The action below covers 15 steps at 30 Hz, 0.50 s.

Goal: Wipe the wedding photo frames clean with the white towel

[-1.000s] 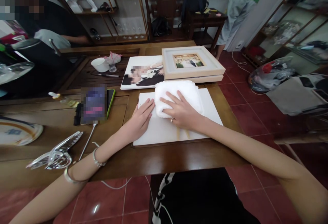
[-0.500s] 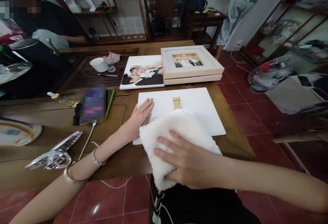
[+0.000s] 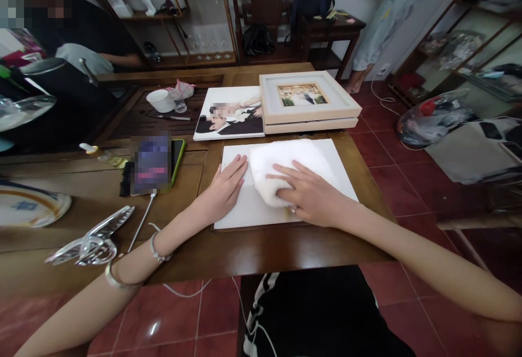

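Note:
A white fluffy cloth (image 3: 265,161) lies bunched on a flat white panel (image 3: 240,213) on the wooden table. My right hand (image 3: 308,191) grips the cloth and presses it against the panel, fingers spread over its folds. My left hand (image 3: 228,185) lies flat on the panel's left part with its fingers stretched out, holding nothing. Most of the panel's middle is hidden under the cloth and my right hand. A small yellowish patch shows just below the right hand.
Behind the panel lie a photo print (image 3: 230,120) and stacked pale frames (image 3: 310,115). To the left are a phone (image 3: 177,164) on a white cable, a dropper bottle (image 3: 108,155), a clear plastic piece (image 3: 95,240) and a white cup (image 3: 161,101). Two other people are in the background.
My right hand has carried the cloth forward from the panel's near edge to its middle, covering the yellowish cat-shaped piece seen before. My left hand stays on the panel.

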{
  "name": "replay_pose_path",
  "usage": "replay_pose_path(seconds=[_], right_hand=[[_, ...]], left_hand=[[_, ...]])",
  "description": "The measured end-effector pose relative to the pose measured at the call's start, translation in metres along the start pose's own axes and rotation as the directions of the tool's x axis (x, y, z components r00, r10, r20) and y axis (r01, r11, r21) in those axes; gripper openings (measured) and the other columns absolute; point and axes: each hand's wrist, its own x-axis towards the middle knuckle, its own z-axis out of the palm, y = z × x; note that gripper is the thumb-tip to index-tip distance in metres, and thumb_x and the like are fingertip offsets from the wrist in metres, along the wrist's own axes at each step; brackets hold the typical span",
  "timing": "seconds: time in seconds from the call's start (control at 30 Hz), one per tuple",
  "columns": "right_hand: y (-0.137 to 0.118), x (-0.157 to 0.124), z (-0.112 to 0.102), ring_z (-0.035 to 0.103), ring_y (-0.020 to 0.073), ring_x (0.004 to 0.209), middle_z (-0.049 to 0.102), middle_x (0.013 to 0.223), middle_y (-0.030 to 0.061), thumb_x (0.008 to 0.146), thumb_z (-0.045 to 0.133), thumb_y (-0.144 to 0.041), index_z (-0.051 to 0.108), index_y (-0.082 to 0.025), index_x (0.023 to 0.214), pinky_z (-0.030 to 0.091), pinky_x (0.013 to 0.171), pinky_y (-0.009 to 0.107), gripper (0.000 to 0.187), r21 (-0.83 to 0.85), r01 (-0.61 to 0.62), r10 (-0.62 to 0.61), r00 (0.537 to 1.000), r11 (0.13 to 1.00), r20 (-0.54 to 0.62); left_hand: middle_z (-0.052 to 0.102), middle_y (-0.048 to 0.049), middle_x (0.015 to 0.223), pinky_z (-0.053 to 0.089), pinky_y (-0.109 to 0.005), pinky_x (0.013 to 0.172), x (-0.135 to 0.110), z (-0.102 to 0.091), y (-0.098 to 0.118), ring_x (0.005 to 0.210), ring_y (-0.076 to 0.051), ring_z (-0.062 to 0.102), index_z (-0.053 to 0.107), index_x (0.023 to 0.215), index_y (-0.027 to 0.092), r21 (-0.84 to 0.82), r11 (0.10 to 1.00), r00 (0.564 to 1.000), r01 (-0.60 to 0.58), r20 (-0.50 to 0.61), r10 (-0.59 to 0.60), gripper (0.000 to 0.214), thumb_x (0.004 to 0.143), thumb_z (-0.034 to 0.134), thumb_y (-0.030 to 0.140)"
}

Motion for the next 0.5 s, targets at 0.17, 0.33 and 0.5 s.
replay_pose_path(seconds=[0.17,0.33,0.5], right_hand=[[0.005,0.022,0.011,0.028,0.0381,0.143,0.045,0.149,0.0155,0.079,0.059,-0.007,0.066,-0.017,0.113,0.022,0.112,0.067,0.036,-0.047,-0.133,0.131,0.991,0.990,-0.040],[-0.009,0.036,0.016,0.028,0.0436,0.141,0.045,0.149,0.0157,0.081,0.059,-0.011,0.069,-0.019,0.109,0.020,0.108,0.074,0.031,-0.061,0.007,-0.008,1.000,0.998,-0.021],[-0.028,0.030,0.017,0.031,0.0390,0.142,0.047,0.148,0.0100,0.082,0.056,-0.013,0.071,-0.023,0.108,0.021,0.111,0.069,0.032,0.021,0.327,-0.328,0.945,0.945,0.015]], left_hand=[[0.034,-0.0159,0.156,0.024,-0.058,0.116,0.001,-0.001,-0.001,0.146,-0.029,0.026,0.033,0.149,0.014,-0.062,0.998,0.999,0.015,-0.042,-0.017,0.052,0.102,0.025,0.032],[0.037,-0.0159,0.154,0.026,-0.049,0.118,0.002,-0.005,0.001,0.144,-0.026,0.033,0.036,0.148,0.012,-0.149,0.989,0.977,-0.023,-0.214,-0.009,0.054,0.102,0.027,0.039],[0.036,-0.0161,0.155,0.025,-0.045,0.119,0.001,-0.010,0.004,0.144,-0.024,0.032,0.040,0.146,0.011,-0.204,0.977,0.940,-0.065,-0.341,-0.009,0.055,0.103,0.026,0.043]])
